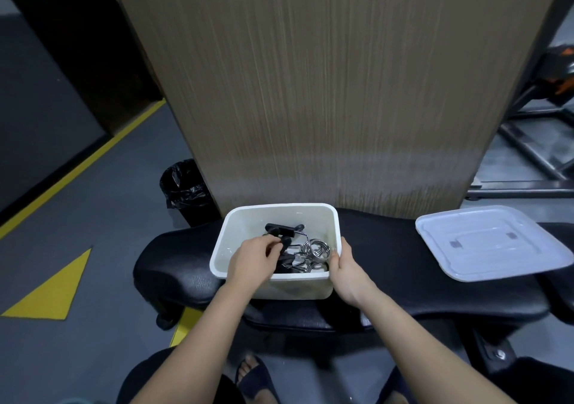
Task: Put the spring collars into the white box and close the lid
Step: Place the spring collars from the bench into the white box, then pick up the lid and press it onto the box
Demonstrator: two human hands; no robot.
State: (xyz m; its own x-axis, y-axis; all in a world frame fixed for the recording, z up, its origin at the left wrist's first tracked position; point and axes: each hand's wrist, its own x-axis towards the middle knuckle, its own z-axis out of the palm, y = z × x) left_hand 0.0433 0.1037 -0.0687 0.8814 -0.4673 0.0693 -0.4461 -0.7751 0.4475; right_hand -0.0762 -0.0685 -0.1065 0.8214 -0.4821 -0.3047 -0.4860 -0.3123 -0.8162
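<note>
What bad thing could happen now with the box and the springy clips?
1. The white box sits on a padded bench near its front edge; a push could perhaps tip it off.
2. The left hand is inside among the spring collars; fingers might get pinched.
3. The lid lies apart, overhanging the bench's right end, and might slide off.

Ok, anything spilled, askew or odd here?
Nothing stands out. The spring collars lie inside the white box on the bench; the lid lies flat beside it, overhanging the bench's near edge slightly.
</note>
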